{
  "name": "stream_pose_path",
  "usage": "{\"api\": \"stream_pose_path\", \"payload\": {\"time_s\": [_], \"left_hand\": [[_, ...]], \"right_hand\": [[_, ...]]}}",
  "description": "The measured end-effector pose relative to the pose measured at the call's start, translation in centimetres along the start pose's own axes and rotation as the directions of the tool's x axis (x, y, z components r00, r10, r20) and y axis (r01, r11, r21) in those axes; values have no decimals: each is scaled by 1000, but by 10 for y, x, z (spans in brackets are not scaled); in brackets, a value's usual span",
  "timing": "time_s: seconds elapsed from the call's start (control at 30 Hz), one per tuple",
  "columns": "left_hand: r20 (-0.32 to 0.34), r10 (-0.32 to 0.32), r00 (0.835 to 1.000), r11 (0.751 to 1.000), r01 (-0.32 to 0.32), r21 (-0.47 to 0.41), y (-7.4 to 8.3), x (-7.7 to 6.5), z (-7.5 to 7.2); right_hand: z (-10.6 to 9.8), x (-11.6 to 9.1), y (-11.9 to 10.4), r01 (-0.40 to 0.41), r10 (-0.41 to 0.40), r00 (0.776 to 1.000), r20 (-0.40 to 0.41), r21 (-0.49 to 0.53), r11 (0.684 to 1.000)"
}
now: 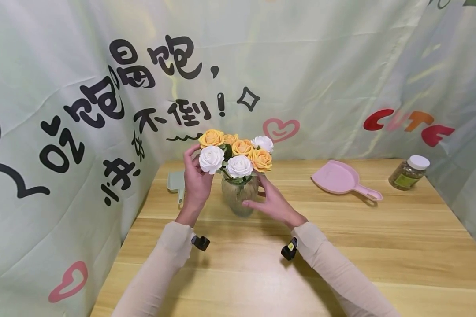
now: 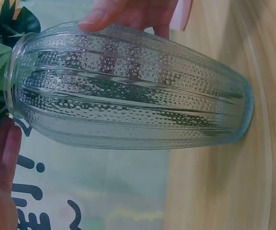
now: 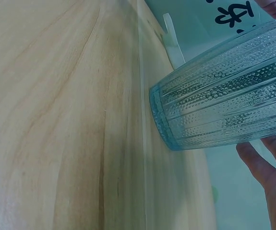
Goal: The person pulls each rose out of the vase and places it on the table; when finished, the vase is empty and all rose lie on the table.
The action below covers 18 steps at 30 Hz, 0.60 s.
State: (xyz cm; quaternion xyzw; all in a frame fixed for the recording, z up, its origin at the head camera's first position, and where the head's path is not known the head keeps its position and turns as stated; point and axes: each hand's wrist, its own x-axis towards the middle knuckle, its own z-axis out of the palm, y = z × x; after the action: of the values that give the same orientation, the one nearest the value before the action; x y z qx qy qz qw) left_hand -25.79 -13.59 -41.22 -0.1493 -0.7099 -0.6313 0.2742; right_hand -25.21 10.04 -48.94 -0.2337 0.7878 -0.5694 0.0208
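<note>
A ribbed, dotted glass vase stands upright on the wooden table. From it rises a bouquet of white roses and orange roses, with green leaves at the neck. My right hand holds the vase's right side, thumb in front and fingers round the back. On the bouquet's left my left hand touches the flowers, its fingertips beside a white rose. In the left wrist view, extended left fingers reach up to the leaves just by the rim.
Behind my left hand lies a pale green small dustpan. Further right are a pink dustpan-shaped scoop and a jar with a white lid. A printed cloth hangs along the table's back and left edges.
</note>
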Motion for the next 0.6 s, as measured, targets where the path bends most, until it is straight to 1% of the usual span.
{"api": "stream_pose_path", "payload": {"time_s": [0.07,0.13,0.17,0.23,0.33,0.4,0.43,0.47,0.6], "left_hand": [[-36,0,999,1000,1,18,0,-2,0],[-55,2,999,999,0,38,-1,-4,-1],[-57,6,998,998,-2,64,-1,-6,-1],[-29,17,999,995,-14,96,-2,-9,-1],[59,60,996,990,-66,124,-6,-14,-4],[98,88,991,988,-100,118,-9,-19,-5],[102,109,989,986,-120,114,-11,-21,-5],[95,132,987,983,-142,113,-12,-23,-5],[14,215,976,971,-216,107,-18,-30,-5]], "right_hand": [[0,0,0,-1,1,1000,1,8,1000],[0,0,0,-1,1,1000,3,13,1000],[0,0,1,0,0,1000,4,15,1000],[0,1,1,3,-3,1000,7,19,1000],[0,1,2,4,-4,1000,10,22,1000],[0,1,3,6,-6,1000,7,21,1000],[0,1,3,7,-7,1000,6,21,1000],[0,1,3,9,-9,1000,4,21,1000],[0,0,2,17,-17,1000,2,27,1000]]}}
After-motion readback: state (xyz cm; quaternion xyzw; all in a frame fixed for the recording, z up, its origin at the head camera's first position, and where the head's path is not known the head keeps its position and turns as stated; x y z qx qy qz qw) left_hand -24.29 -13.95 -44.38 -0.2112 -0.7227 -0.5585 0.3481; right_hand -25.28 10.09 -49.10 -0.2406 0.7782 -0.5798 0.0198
